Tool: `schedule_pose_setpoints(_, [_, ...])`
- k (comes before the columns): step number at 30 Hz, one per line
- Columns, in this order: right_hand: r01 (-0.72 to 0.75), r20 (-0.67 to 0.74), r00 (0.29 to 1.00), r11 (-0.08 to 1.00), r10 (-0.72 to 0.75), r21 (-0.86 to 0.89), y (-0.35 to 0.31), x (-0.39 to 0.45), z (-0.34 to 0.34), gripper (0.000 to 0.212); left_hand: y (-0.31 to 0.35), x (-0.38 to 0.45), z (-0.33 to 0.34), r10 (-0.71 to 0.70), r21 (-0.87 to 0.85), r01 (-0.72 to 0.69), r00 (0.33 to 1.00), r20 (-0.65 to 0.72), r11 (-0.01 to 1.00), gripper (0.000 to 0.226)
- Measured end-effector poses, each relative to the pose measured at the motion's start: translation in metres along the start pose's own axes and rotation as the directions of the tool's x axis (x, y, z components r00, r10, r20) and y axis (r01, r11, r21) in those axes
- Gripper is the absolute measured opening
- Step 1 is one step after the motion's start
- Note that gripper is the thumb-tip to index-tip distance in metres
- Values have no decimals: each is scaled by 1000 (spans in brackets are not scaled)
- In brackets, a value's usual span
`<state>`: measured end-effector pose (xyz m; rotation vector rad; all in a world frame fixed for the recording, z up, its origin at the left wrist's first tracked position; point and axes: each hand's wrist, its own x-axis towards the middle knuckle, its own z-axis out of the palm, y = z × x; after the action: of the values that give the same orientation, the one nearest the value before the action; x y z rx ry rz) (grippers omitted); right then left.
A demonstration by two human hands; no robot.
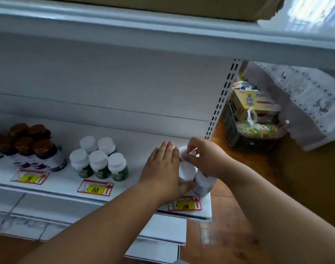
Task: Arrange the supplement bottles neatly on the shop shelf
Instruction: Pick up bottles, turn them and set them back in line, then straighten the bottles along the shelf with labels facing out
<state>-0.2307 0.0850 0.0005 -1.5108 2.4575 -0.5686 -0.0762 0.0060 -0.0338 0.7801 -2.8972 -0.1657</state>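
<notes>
At the right end of the white shelf [136, 149], both hands work on a small cluster of white-capped bottles [187, 171] standing just behind the price tag marked 108 [184, 203]; the left hand [163, 168] lies flat against the left side of the cluster, fingers straight and together, thumb tucked near the base of the nearest bottle; the right hand [204, 159] reaches in from the right, its fingers curled and pinching the cap of the far bottle [183, 151] in the cluster; a further bottle [203, 182] stands at the right, under that wrist, its label partly hidden. To the left, five green-labelled bottles with white caps [99, 160] stand grouped behind a tag marked 168 [95, 187]; farther left, brown-capped bottles [30, 143] sit behind a tag marked 78 [30, 177]. Beyond the shelf's slotted upright, at the right, a dark basket [237, 138] holding packets and a box rests on a wooden surface.
</notes>
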Motion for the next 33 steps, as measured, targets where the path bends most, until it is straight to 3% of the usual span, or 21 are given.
schedule_pose_setpoints(3, [22,-121,992,1000,-19,22,-10,-4,-3,20,0,-5,-13,-9,-60,6,998,-55,998,103])
schedule_pose_setpoints(7, [113,-202,974,992,-98,62,-42,-10,-13,15,-13,-32,-43,-45,-189,-21,939,-342,982,58])
schedule_pose_setpoints(9, [165,-218,966,981,-140,98,-70,-10,-15,13,-32,-51,-55,-90,-219,-3,907,-412,976,47])
schedule_pose_setpoints(16, [412,-208,906,880,-368,238,-250,-3,39,13,-161,-164,-96,-311,-282,205,856,-412,937,37])
schedule_pose_setpoints(20, [514,-180,857,786,-482,344,-373,0,100,8,-260,-256,-122,-480,-285,390,774,-414,875,34])
schedule_pose_setpoints(26, [593,-140,782,656,-608,466,-543,1,173,13,-379,-368,-166,-617,-250,570,657,-433,783,33])
schedule_pose_setpoints(33, [647,-90,714,606,-694,463,-660,53,234,18,-509,-392,-174,-723,-335,651,528,-445,681,42])
